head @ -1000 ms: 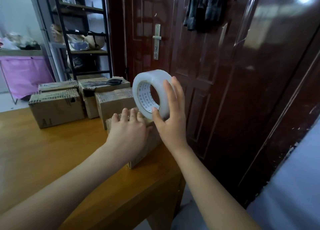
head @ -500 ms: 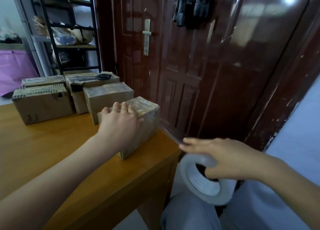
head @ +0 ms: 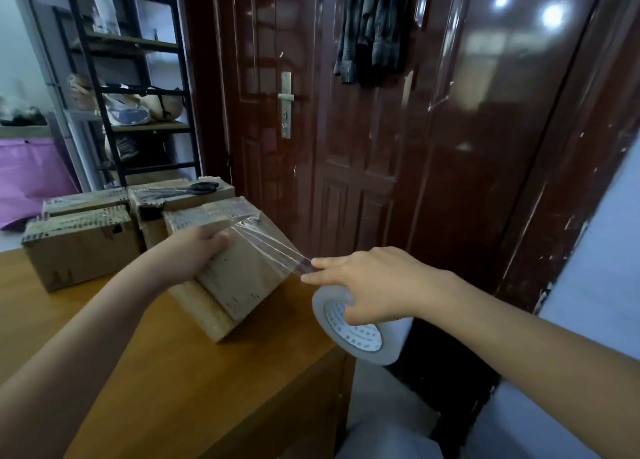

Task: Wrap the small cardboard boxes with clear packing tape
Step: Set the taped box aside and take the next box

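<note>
left hand [head: 194, 254] grips box [head: 239, 278], now tilted up off table [head: 138, 372] | right hand [head: 374, 285] holds roll [head: 356, 334], tape [head: 273, 247] pulled taut | wrap underway

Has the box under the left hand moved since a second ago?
Yes. The box lay flat on the table; now the left hand has tipped it up on one edge, nearer the table's front corner.

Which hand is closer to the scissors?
Left. The left hand grips the tilted box just in front of the scissors, which lie on a back box. The right hand holds the tape roll off the table's edge, farther away.
</note>
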Demonstrator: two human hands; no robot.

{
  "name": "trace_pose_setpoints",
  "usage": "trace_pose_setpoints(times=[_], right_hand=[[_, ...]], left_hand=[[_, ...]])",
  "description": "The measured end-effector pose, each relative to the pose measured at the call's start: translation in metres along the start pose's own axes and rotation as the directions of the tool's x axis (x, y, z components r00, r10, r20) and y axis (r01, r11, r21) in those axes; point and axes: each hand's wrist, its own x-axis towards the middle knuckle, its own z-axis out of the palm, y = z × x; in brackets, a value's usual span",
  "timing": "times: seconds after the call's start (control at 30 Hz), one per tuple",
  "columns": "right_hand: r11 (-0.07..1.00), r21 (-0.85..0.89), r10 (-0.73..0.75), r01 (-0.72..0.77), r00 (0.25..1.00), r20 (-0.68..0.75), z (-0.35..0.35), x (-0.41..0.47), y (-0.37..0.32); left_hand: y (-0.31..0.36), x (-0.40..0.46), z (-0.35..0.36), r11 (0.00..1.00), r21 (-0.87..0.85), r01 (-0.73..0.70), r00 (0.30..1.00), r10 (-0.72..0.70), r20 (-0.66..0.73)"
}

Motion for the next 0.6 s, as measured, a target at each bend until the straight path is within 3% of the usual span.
trace_pose_setpoints(times=[0.07, 0.13, 0.23, 0.3, 0.33, 0.4, 0.47, 0.53, 0.6], right_hand=[[1.000, 0.011, -0.020, 0.020, 0.999, 0.030, -0.004, 0.015, 0.001], [0.999, 0.021, -0.043, 0.042, 0.998, 0.055, -0.008, 0.024, 0.004], [0.996, 0.052, -0.083, 0.079, 0.994, 0.073, -0.009, 0.027, 0.009], [0.993, 0.067, -0.096, 0.092, 0.993, 0.064, -0.008, 0.028, 0.011], [0.994, 0.068, -0.094, 0.090, 0.994, 0.057, -0.007, 0.028, 0.011], [0.994, 0.074, -0.089, 0.086, 0.995, 0.037, -0.003, 0.027, 0.012], [0.990, 0.109, -0.090, 0.088, 0.996, 0.011, 0.002, 0.025, 0.014], [0.986, 0.146, -0.083, 0.086, 0.996, -0.021, 0.005, 0.019, 0.016], [0.978, 0.194, -0.061, 0.074, 0.995, -0.075, 0.002, 0.009, 0.014]], left_hand=[[-0.012, 0.003, 0.000, 0.990, -0.088, 0.109, 0.993, -0.104, 0.062], [-0.020, 0.002, -0.002, 0.979, 0.002, 0.203, 0.972, -0.202, 0.117], [-0.016, 0.005, -0.007, 0.951, 0.301, 0.068, 0.998, -0.060, -0.034], [-0.003, -0.001, -0.002, 0.920, 0.391, -0.024, 0.987, 0.084, -0.137], [0.005, -0.006, 0.004, 0.918, 0.391, -0.062, 0.986, 0.117, -0.119], [0.021, -0.019, 0.021, 0.896, 0.434, -0.093, 0.996, 0.079, 0.050], [0.026, -0.026, 0.041, 0.781, 0.609, -0.138, 0.986, 0.050, 0.159], [0.025, -0.026, 0.048, 0.722, 0.677, -0.145, 0.989, 0.106, 0.100], [0.026, -0.024, 0.040, 0.808, 0.566, -0.163, 0.987, 0.136, 0.090]])
